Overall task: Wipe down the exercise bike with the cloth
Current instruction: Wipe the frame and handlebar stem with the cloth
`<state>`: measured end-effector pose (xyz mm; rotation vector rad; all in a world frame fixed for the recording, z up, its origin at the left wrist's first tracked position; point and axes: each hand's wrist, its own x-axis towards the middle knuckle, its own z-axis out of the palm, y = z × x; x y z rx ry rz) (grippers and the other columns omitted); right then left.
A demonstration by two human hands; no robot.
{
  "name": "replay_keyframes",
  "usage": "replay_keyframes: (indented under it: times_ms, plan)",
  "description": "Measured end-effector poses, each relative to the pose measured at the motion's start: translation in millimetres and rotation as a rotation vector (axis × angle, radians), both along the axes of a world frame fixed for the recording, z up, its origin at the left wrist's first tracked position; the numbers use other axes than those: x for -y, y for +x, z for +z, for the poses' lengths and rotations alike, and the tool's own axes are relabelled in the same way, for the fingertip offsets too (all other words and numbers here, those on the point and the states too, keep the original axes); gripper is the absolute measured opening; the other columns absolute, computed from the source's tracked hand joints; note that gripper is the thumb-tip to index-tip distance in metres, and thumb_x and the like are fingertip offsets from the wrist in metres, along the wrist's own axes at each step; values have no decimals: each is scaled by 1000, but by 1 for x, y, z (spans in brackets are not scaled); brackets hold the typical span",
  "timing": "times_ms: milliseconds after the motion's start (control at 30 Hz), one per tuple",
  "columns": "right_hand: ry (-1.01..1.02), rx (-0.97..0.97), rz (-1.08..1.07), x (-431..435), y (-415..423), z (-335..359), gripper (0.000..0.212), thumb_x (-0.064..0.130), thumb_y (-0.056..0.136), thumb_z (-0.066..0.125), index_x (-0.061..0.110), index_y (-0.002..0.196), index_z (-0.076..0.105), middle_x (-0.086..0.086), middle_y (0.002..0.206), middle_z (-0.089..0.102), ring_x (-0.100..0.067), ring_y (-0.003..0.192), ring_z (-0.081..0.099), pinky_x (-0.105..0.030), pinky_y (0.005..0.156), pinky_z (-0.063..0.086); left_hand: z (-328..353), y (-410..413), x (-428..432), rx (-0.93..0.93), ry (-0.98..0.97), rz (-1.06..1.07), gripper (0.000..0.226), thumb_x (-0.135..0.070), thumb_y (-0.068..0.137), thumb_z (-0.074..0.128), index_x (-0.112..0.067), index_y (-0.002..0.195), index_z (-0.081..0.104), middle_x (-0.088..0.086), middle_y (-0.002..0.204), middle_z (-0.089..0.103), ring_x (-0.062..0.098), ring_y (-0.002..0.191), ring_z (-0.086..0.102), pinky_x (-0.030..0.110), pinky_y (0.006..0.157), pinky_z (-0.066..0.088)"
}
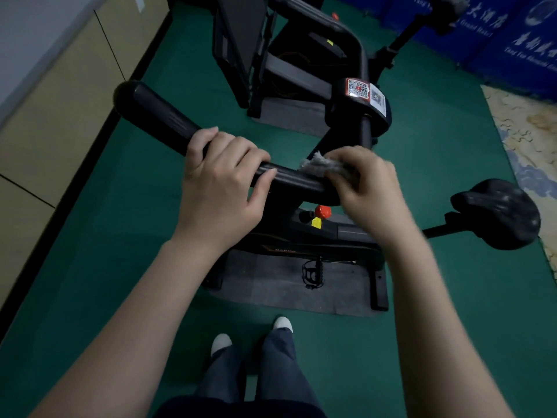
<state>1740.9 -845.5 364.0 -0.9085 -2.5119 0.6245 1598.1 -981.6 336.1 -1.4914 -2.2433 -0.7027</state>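
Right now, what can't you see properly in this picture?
Head view:
- cloth: mostly hidden under the blurred right hand.
- handlebar: the part under the left hand is covered.
- QR stickers: too small to read.
- blue banners: cut off by the top and right edges.

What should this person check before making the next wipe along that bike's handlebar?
1. Left hand grips the handlebar to steady it: ok.
2. Right hand holds the cloth: ok.
3. Cloth lies against the bar: ok.
4. Path toward the bar's left end is free: not ok, the left hand sits in the way.
5. The bike stands on the grey mat: ok.
6. Bar is already free of dust: cannot tell, the picture is too dim.
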Motion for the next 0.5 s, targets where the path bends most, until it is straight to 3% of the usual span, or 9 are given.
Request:
replay_keyframes:
  times_ms: [133, 300, 400, 500]
  plan:
    - [93, -427, -183, 39, 1, -36, 20, -9, 85, 59, -1, 102, 66, -3, 101, 61, -24, 100, 55, -23, 90, 41, 2, 11, -9, 8, 17, 62, 29, -36, 94, 50, -13, 96, 67, 1, 92, 64, 24, 100, 57, 39, 110, 15]
    - [-40, -853, -545, 46, -8, -56, 19, -10, 87, 56, -6, 106, 60, -15, 105, 58, -29, 101, 56, -26, 94, 44, -2, 29, -26, 48, 2, 35, 28, -34, 94, 50, -12, 96, 68, 1, 91, 65, 24, 98, 59, 41, 111, 19]
    - [-222, -1013, -663, 41, -14, -53, 20, -2, 90, 54, 3, 108, 58, -17, 109, 57, -25, 106, 56, -28, 96, 45, -6, 32, -29, 42, 2, 49, 28, -33, 95, 50, -13, 92, 69, -1, 88, 66, 23, 91, 60, 37, 103, 25]
    - [-298, -1049, -689, 58, -14, -55, 23, 2, 90, 54, 16, 108, 54, -16, 111, 58, -24, 109, 57, -28, 97, 45, -7, 31, -28, 20, 13, 60, 28, -34, 96, 49, -15, 91, 69, -2, 88, 66, 23, 88, 59, 36, 92, 27]
